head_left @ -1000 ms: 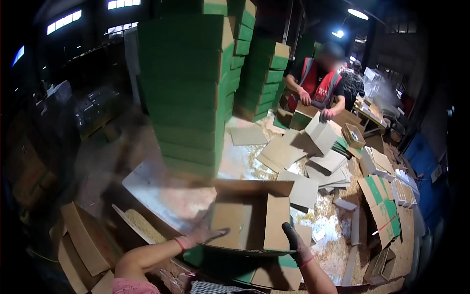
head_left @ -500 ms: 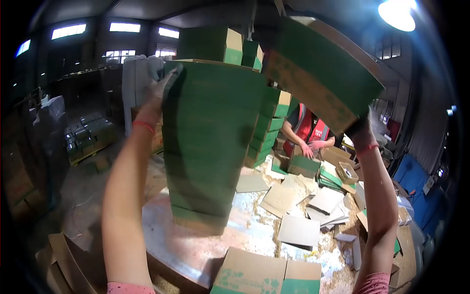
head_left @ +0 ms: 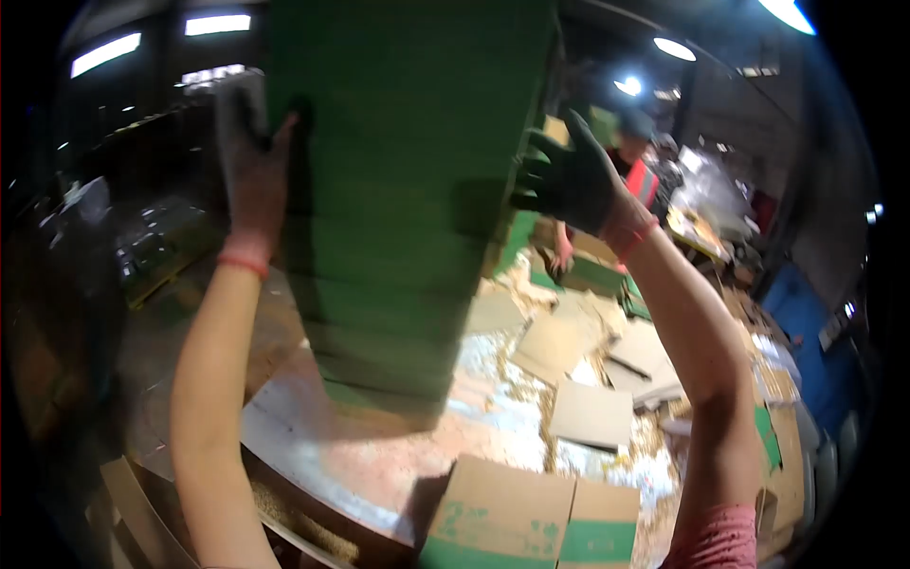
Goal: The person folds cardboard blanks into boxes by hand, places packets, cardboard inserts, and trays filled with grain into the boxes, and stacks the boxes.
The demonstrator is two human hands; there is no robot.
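Observation:
A tall stack of green cardboard boxes [head_left: 398, 209] stands before me on the table, its top running out of the head view. My left hand [head_left: 254, 180], in a grey glove, is at the left side of the stack with thumb and fingers apart; whether it touches the cardboard I cannot tell. On the stack's right side, my right hand [head_left: 573, 180] wears a dark-palmed glove. Its fingers are spread and hold nothing. Close to me lies a brown and green carton [head_left: 502, 507] with printed green marks.
Loose cardboard sheets [head_left: 592, 414] and brown crumbs cover the table [head_left: 332, 398] to the right. Beyond it a person in a red vest [head_left: 642, 183] has a hand at a green box [head_left: 592, 275]. An open brown carton [head_left: 142, 507] stands at lower left.
The box my right hand held up has left that hand, which moved left toward the stack and spread its fingers. The view shifted; the stack now reaches past the top edge.

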